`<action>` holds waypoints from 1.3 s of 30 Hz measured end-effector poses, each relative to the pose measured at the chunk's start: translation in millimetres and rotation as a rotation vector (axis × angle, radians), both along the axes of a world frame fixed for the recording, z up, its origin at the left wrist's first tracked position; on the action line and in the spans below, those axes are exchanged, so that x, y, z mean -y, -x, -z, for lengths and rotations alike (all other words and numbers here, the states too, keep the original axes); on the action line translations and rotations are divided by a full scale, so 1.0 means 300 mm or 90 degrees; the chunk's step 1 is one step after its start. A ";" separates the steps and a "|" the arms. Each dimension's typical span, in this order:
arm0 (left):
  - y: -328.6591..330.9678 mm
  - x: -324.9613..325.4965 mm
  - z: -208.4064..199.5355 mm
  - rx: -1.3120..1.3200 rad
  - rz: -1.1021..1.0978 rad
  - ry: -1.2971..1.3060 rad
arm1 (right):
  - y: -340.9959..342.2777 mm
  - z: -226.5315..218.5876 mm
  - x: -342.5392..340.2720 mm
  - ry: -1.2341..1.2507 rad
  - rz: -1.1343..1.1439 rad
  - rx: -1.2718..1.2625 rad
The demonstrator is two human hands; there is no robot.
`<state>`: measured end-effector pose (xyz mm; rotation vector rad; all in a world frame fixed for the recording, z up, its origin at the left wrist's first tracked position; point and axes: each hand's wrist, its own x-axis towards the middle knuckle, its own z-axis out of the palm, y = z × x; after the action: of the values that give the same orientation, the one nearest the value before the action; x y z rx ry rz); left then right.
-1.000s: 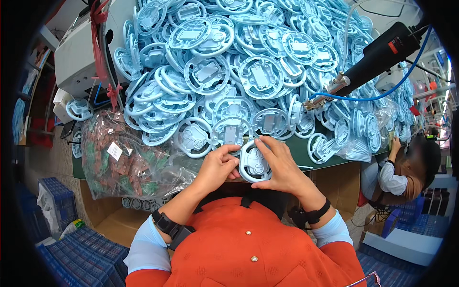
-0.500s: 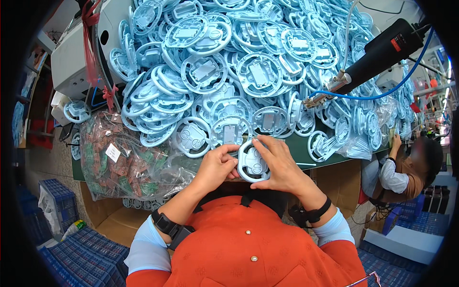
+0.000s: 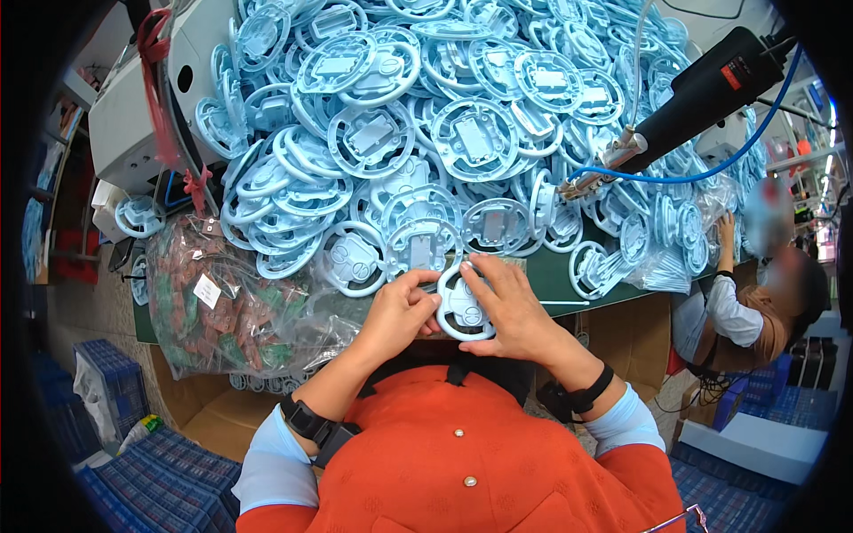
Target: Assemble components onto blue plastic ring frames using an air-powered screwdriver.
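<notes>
Close to my body, at the table's front edge, I hold a light-blue plastic toy steering wheel [image 3: 464, 306] with a moulded centre. My right hand [image 3: 514, 311] grips its right side, fingers over the top of the rim and thumb near the bottom. My left hand [image 3: 400, 309] is closed at the left rim, thumb and index finger against it; its other fingertips are partly hidden. Just beyond my hands lie more of the same wheels, one [image 3: 353, 258] face up and another [image 3: 421, 247] showing its hollow back.
A large heap of light-blue wheels [image 3: 471, 138] covers the green table [image 3: 555, 275]. A clear bag of reddish and green boards [image 3: 240, 311] lies at left. A black tool with a blue hose [image 3: 711, 98] hangs at right. A co-worker [image 3: 746, 306] sits far right.
The wheel in my hands has tipped slightly and shifted a little left, showing a more open gap inside its rim. At right, the co-worker's hand has moved up.
</notes>
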<state>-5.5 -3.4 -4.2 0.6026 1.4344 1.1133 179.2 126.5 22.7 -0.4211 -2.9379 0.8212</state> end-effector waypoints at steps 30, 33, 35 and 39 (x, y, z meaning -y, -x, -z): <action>-0.055 -0.032 -0.067 -0.671 0.049 -0.483 | 0.130 -0.666 -0.324 0.379 0.105 -0.579; -0.059 -0.079 -0.089 -0.585 0.047 -0.455 | 0.185 -0.662 -0.211 0.521 0.091 -0.600; -0.039 -0.095 -0.050 -0.588 0.062 -0.495 | 0.194 -0.670 -0.164 0.529 0.104 -0.666; 0.052 -0.038 -0.040 -0.786 0.102 -0.443 | 0.125 -0.694 -0.172 0.388 0.203 -0.719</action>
<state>-21.0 8.1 7.7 2.1216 1.8936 1.1238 141.6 178.0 230.9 -0.2826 -1.5324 1.3087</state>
